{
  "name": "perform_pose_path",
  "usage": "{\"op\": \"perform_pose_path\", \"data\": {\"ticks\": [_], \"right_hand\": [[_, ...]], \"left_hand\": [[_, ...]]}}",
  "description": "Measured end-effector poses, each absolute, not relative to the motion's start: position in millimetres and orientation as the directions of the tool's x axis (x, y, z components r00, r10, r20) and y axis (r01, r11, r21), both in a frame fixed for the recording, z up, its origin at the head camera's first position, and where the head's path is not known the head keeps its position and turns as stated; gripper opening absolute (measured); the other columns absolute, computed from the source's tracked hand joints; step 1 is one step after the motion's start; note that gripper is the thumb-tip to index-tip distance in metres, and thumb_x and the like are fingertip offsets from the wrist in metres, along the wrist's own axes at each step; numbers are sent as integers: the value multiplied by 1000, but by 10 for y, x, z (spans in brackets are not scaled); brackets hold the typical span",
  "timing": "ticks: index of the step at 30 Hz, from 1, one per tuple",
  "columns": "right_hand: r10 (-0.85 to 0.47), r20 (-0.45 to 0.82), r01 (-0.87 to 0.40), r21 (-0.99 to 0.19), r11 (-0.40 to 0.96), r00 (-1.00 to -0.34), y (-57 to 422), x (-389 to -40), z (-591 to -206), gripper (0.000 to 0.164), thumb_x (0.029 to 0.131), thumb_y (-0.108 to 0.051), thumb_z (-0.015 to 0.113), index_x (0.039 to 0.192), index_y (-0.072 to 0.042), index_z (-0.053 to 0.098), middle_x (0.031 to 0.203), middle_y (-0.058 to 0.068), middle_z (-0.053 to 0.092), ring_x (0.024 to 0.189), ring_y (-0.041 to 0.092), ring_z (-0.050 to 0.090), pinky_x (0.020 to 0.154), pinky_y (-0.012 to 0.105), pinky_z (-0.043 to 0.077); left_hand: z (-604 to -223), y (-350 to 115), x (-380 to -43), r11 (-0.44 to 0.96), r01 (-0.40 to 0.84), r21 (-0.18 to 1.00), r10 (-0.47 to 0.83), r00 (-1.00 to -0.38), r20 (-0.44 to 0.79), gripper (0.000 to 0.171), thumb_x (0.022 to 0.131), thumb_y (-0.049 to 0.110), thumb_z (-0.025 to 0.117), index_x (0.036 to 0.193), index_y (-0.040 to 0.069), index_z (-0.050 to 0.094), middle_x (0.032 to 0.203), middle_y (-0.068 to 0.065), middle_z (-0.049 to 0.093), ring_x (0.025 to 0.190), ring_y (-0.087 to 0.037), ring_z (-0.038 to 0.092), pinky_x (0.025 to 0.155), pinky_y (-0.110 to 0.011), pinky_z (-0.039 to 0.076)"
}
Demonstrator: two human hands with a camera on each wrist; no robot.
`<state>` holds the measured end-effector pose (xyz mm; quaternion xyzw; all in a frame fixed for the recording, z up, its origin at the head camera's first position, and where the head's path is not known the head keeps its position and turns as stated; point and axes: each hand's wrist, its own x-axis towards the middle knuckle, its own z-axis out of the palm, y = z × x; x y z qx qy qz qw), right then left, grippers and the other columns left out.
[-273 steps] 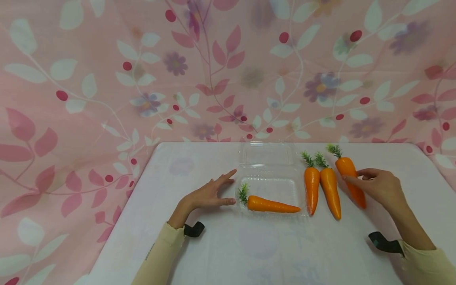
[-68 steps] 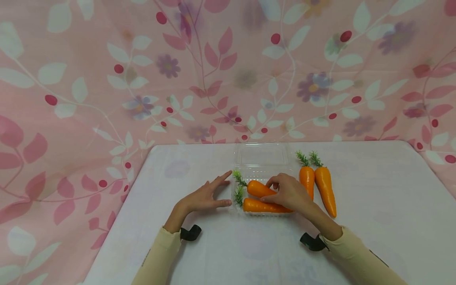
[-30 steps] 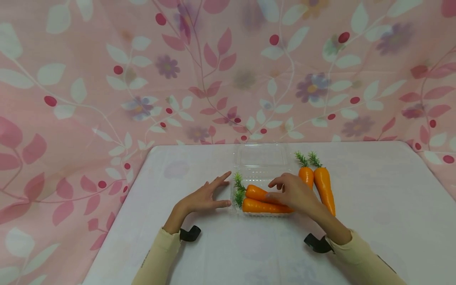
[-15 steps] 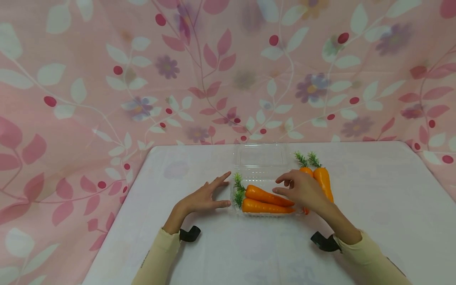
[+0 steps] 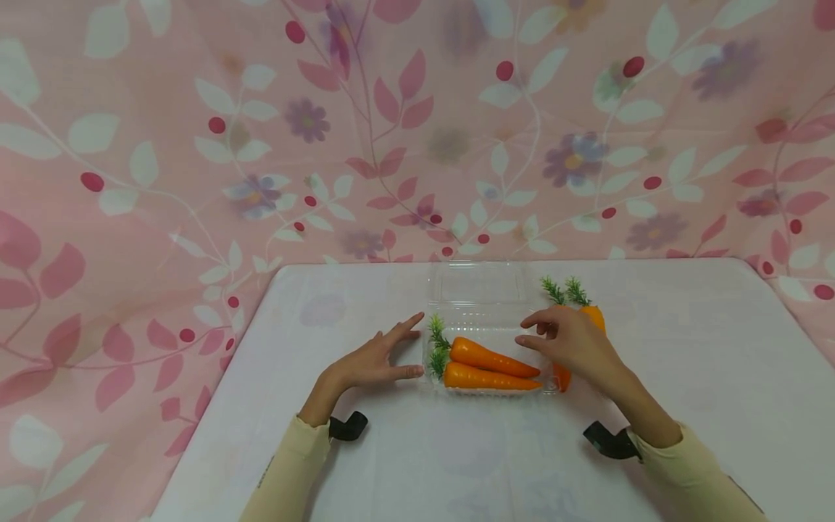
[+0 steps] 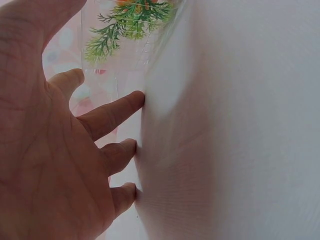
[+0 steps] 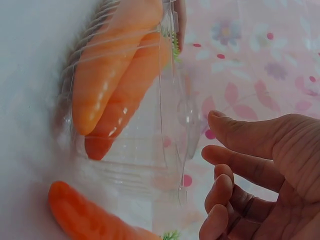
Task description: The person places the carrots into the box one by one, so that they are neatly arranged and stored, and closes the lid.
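A clear plastic clamshell box (image 5: 531,335) lies with its lid (image 5: 479,283) folded back. Two orange carrots, the rear one (image 5: 489,357) and the front one (image 5: 485,377), lie side by side in it, leafy tops to the left. My left hand (image 5: 373,360) has its fingers spread at the box's left side; in the left wrist view several fingertips touch the table. My right hand (image 5: 577,348) hovers past the box's right side, fingers loosely bent, holding nothing. It partly hides two more carrots, the nearer one (image 5: 562,378) and the farther one (image 5: 595,319).
A white cloth covers the table (image 5: 417,464), whose back edge meets a pink floral curtain (image 5: 404,130). The nearer loose carrot (image 7: 90,212) lies close beside the box wall in the right wrist view.
One carrot went from the right of the table into the box with my right hand, which then let go. That hand has since moved right, over the loose carrots. My left hand stays put.
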<state>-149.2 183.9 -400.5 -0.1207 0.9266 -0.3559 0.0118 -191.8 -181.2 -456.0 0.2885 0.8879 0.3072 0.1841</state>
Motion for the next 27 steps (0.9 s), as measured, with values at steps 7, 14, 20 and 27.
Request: {"op": "perform_pose_path", "data": {"ticks": [7,14,20,27], "right_hand": [[-211,80,-210,-667,715,-974,1941,-1481,-4002,31,84,-33,80,105,-11,76,90,0,61,82,19,53,70,34,47],[-196,119,-224,-680,699,-973,2048,-1471,-3988,30,85,-34,79,105,-12,76,91,0,64,82,18,57,74,37,49],[-183,112,-210,-684,699,-977,2104,-1478,-3989,32,85,-36,79,107,-12,75,95,1,66,86,19,59,76,39,50],[-164,120,-202,-672,712,-979,2177,-1459,-3997,37,85,-36,79,110,-9,74,96,3,65,86,20,58,74,38,50]], "left_hand": [[-4553,-1807,-1922,647,400,649,625,-766,-151,96,86,60,67,160,33,10,150,5,44,149,-18,14,115,-61,4],[-4545,-1807,-1918,645,398,652,626,-765,-151,96,86,59,67,160,33,10,150,4,44,149,-22,12,115,-61,3],[-4549,-1805,-1923,642,399,655,628,-763,-152,96,87,59,67,160,32,10,151,3,44,149,-25,12,115,-62,3],[-4545,-1810,-1916,645,387,659,623,-766,-159,96,87,58,67,160,32,10,151,3,43,149,-19,13,115,-61,3]]}}
